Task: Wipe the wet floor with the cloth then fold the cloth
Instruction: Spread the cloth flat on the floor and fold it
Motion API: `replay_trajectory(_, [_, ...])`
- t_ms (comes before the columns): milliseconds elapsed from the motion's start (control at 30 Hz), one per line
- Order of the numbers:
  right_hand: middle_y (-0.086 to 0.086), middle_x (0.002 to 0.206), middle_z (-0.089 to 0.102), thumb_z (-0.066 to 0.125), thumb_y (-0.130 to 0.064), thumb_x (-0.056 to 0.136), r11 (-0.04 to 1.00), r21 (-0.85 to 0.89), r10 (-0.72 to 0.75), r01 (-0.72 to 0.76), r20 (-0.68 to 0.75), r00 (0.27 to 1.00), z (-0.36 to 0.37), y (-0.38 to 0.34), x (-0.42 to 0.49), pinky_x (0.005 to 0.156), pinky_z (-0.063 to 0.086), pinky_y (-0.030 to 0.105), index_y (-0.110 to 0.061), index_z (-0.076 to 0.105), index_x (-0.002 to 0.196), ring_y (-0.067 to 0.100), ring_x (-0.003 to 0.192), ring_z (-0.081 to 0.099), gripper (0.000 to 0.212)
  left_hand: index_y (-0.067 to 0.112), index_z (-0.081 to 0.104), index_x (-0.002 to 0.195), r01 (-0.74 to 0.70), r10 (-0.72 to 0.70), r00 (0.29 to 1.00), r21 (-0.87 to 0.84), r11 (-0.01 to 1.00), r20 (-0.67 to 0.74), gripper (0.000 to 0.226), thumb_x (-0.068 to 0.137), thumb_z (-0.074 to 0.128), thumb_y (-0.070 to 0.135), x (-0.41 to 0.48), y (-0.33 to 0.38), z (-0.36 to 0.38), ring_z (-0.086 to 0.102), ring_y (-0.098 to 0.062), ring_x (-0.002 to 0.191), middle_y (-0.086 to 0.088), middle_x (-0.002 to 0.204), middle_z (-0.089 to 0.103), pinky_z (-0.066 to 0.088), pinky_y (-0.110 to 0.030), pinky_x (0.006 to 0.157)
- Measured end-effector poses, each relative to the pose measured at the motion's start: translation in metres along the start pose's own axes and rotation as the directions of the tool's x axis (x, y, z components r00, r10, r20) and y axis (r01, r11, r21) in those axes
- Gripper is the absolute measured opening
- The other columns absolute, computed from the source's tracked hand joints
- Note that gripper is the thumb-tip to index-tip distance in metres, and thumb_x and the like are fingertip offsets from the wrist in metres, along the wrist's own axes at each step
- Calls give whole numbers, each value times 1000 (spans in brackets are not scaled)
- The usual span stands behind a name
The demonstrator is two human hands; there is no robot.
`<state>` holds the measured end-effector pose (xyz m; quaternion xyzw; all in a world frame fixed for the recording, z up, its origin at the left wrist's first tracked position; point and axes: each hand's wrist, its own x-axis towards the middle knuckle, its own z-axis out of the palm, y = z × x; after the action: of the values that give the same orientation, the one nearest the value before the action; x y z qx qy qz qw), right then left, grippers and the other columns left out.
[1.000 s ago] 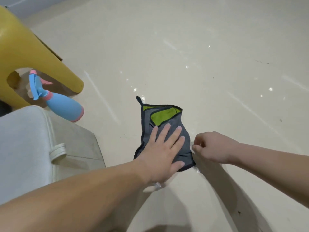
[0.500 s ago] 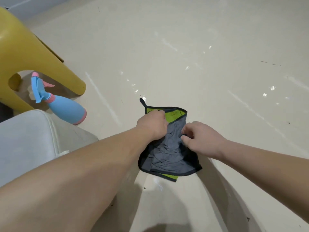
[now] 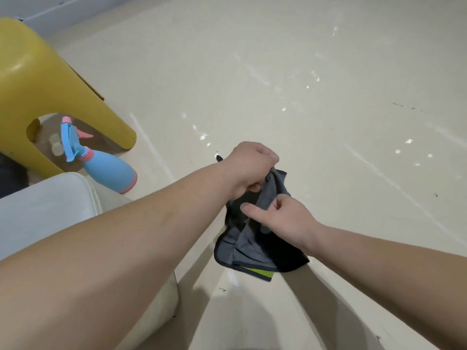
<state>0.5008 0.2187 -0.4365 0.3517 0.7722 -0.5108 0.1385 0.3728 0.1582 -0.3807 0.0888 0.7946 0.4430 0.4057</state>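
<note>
A grey cloth [image 3: 249,251] with black trim and a lime-green side hangs bunched above the cream floor [image 3: 328,97]. My left hand [image 3: 249,170] grips its upper edge in a fist. My right hand [image 3: 280,218] pinches the cloth's middle from the right, forefinger stretched leftward over the fabric. The lower part of the cloth droops, a green strip showing at its bottom edge. Small wet glints lie on the floor beyond the hands.
A yellow plastic stool [image 3: 50,92] stands at the left. A blue spray bottle [image 3: 106,170] with pink trim lies beside its leg. A pale cushioned seat [image 3: 45,205] fills the lower left under my left forearm.
The cloth lay flat on the floor under my left palm; both hands have since gathered it and lifted it off the floor, so it now hangs crumpled between them.
</note>
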Motion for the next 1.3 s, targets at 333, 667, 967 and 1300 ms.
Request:
replay_trajectory(333, [8,77,66,60,-22,82,992,126,-28,4,190,981,-97,-9,-3,75,62,43,-14,62,86,20,71,66,9,19,65,106,-388,395,903,719,577,169,28,81,66,8,-24,54,-21,61,-15,90,6,103,60,53,-28,68])
replay_trajectory(667, [5,68,45,50,-22,88,985,-73,-169,154,-283,944,-167,-24,11,55,34,30,-16,44,72,25,63,42,18,26,69,112,-384,695,712,774,504,-99,23,98,52,20,-28,133,-18,57,-28,100,0,108,54,53,-44,88])
replay_trajectory(967, [-6,83,57,39,-49,105,794,-474,-601,381,-516,611,-199,-72,-5,64,42,39,-24,50,89,20,78,52,32,18,64,100,-322,806,516,807,495,-289,11,98,56,25,-32,120,-79,52,-25,82,-1,101,46,46,-38,72])
replay_trajectory(1300, [-7,100,49,54,-41,99,489,-815,-234,311,221,947,-113,43,-12,77,45,34,-27,55,104,23,104,58,15,26,63,96,-254,1,966,951,174,258,11,89,56,22,-31,-62,-26,60,-24,93,4,97,59,48,-32,66])
